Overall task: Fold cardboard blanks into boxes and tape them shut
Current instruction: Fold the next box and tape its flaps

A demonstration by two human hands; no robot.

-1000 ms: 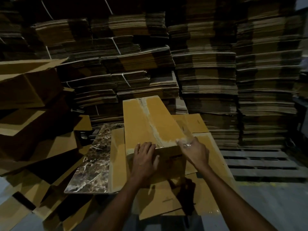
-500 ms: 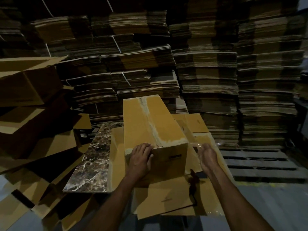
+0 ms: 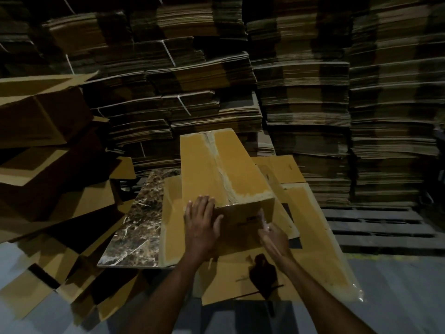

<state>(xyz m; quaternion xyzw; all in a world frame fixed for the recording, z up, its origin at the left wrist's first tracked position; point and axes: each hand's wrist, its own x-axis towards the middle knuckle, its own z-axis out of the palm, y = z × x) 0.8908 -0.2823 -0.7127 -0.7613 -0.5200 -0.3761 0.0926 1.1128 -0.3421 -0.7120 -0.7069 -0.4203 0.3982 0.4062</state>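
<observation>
1. Head view: the box (image 3: 224, 169) stood at frame centre on flat blanks (image 3: 310, 237) over a marbled tabletop (image 3: 137, 227), with tape (image 3: 220, 165) along its top seam.
2. The left hand (image 3: 201, 225) pressed the near top corner, fingers straight and spread.
3. The right hand (image 3: 273, 237) was at the near face, blurred and with something glossy at its fingers. I could not tell whether it pinched anything.
4. Risk: if the left hand eased off, the box could slide on the loose blanks, creasing or lifting the tape end.
</observation>
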